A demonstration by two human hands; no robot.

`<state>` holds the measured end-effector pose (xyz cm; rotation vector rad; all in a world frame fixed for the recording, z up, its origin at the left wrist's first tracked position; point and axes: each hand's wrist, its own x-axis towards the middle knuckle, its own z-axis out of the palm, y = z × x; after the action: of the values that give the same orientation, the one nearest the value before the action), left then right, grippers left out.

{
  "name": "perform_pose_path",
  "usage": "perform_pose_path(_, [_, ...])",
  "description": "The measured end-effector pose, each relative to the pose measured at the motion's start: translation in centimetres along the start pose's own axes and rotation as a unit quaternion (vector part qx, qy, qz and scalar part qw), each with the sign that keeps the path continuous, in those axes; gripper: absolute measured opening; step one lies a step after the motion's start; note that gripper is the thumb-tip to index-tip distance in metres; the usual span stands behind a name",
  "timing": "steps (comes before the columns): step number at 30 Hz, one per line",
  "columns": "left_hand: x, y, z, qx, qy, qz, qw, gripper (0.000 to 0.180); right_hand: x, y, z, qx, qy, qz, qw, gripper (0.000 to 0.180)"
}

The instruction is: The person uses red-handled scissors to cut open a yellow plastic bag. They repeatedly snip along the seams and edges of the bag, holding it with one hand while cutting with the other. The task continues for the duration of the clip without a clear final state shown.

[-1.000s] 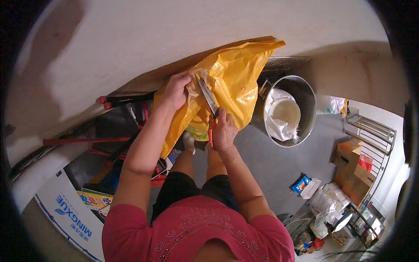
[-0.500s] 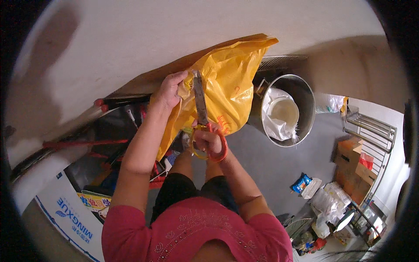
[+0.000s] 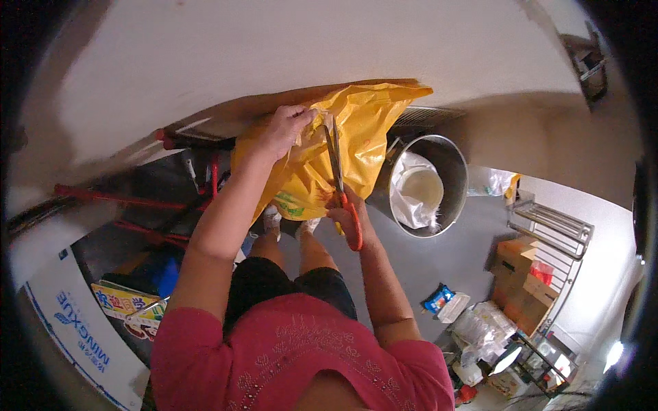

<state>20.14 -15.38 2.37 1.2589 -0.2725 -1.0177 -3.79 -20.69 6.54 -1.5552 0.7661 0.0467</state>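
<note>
A large yellow woven plastic bag (image 3: 375,113) hangs upright in front of me against the wall. My left hand (image 3: 284,133) pinches its upper edge, where the plastic is bunched and looks frayed. Scissors with orange and yellow handles (image 3: 354,222) are in my right hand (image 3: 348,209), fingers through the loops. Their long blades point up along the bag's face and stand slightly apart, tips close to the edge by my left hand. Whether plastic lies between the blades is hard to tell.
Right of the bag stands a metal drum (image 3: 460,192) holding a white sack and a pale round tub. Red metal bars (image 3: 123,196) lie at left, beside a white panel (image 3: 75,335). Cardboard boxes (image 3: 510,270), a metal rack (image 3: 555,229) and a blue packet (image 3: 437,299) are at right.
The scissors' blades, close together before, have parted a little, and the scissors are more upright. My view has shifted, so the drum and boxes appear further left.
</note>
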Motion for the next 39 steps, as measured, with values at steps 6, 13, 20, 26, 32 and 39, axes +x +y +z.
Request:
perform_pose_path(6, [-0.6, 1.4, -0.7, 0.123, -0.013, 0.026, 0.992, 0.026, -6.4, -6.7, -6.3, -0.345, -0.017, 0.088, 0.934, 0.052])
perform_pose_path(13, [-11.4, -2.9, 3.4, -0.025, 0.116, -0.058, 0.991, 0.021, -3.5, -12.7, -11.5, -0.617, -0.032, -0.027, 0.786, 0.045])
perform_pose_path(20, [-5.1, -6.5, 12.2, -0.665, 0.217, -0.059, 0.712, 0.021, 5.1, -17.4, -14.7, -0.701, -0.167, -0.149, 0.677, 0.044])
perform_pose_path(26, [-2.9, -10.2, 12.1, -0.554, 0.290, 0.211, 0.752, 0.011, 8.9, -18.3, -13.5, -0.697, -0.289, -0.237, 0.612, 0.040])
perform_pose_path(32, [-5.4, -9.5, 13.4, -0.476, 0.380, 0.187, 0.771, 0.023, 14.5, -16.6, -11.0, -0.683, -0.334, -0.298, 0.578, 0.041])
perform_pose_path(39, [-6.9, -9.8, 14.4, -0.455, 0.398, 0.132, 0.786, 0.030, 13.6, -21.5, -11.5, -0.717, -0.304, -0.218, 0.588, 0.039])
